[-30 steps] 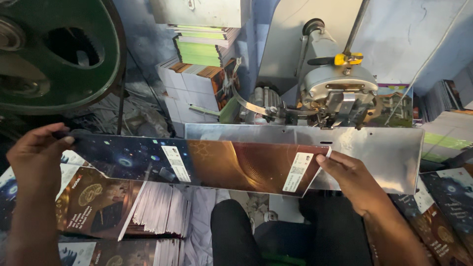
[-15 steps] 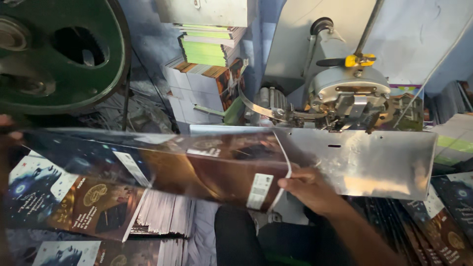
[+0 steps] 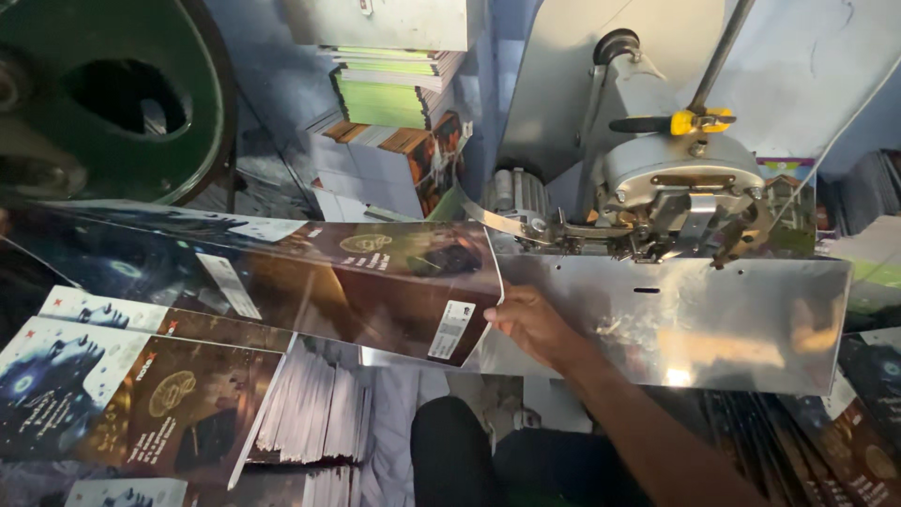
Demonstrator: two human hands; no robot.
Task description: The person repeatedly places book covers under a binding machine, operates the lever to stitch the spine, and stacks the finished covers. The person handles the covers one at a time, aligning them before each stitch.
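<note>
A person's right hand (image 3: 533, 322) reaches up from the lower right of the head view, forearm running diagonally behind it. The fingers are curled closed around the right edge of a long glossy booklet cover (image 3: 310, 282), gripping it where it meets the metal behind. The left hand is out of view past the left border, so whether it is open or closed cannot be told.

Largest, far up and left of the hand, is a dark green flywheel (image 3: 113, 94) with an oval hole. Directly right of the hand lies a wide shiny steel saddle plate (image 3: 694, 324), sloping toward the viewer. Above that plate sits a grey stitching machine head (image 3: 680, 192), with a yellow-tipped lever on top and a thin metal strip curving out to its left.

The booklet cover stretches from the hand leftward across the frame, slightly tilted, lower at the hand's end. It is dark brown and deep blue with gold ornament, pale text blocks, and a white barcode patch just left of the fingers.

Below and left of the hand lie stacks of matching printed booklets (image 3: 141, 394), page edges showing white. Above the hand, further back, stand piles of green and orange booklets (image 3: 389, 99). The person's dark trousered knees (image 3: 460, 455) sit just below the hand.
</note>
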